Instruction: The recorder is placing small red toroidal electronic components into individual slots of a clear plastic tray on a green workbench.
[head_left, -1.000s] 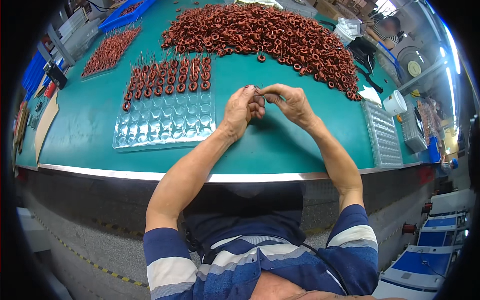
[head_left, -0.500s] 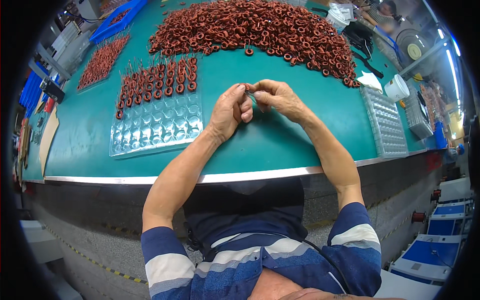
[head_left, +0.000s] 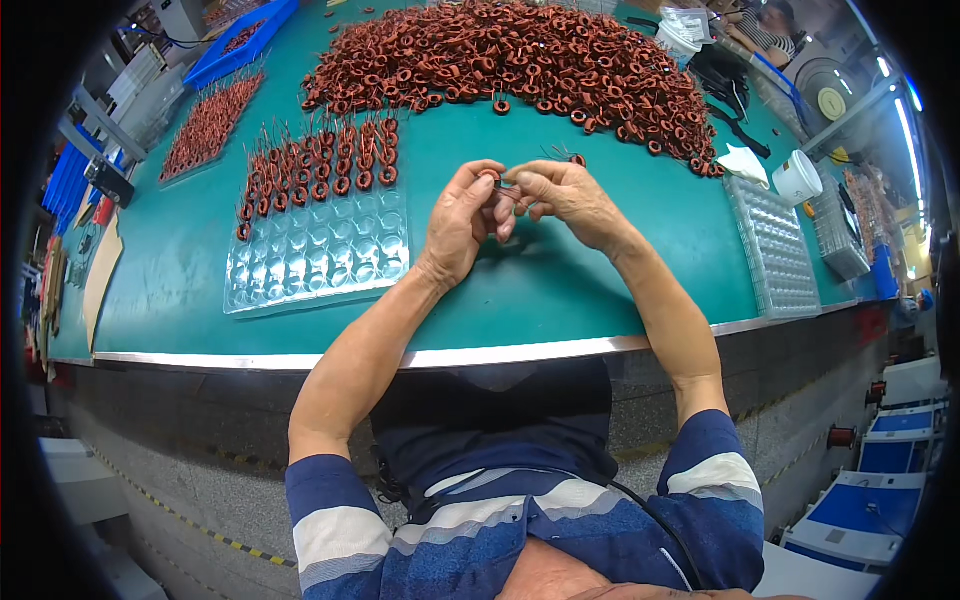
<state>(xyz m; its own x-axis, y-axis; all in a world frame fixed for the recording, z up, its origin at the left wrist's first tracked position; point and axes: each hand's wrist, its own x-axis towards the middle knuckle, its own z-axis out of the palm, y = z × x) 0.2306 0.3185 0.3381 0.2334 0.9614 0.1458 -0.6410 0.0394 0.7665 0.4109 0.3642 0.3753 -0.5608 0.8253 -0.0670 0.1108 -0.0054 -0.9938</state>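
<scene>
The left hand [head_left: 462, 222] and the right hand [head_left: 563, 193] are meeting above the green table [head_left: 560, 280], both pinching one small copper coil ring [head_left: 492, 178] between their fingertips (its thin wire leads are barely showing). A clear plastic tray [head_left: 315, 250] is lying just left of the hands, its far rows filled with coils, and a big heap of coils [head_left: 510, 55] is sitting beyond.

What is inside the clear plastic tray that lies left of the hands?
The clear tray holds copper coil rings in its far rows only; the near pockets show only the green table through the plastic. Whether each far pocket is filled cannot be told.
</scene>
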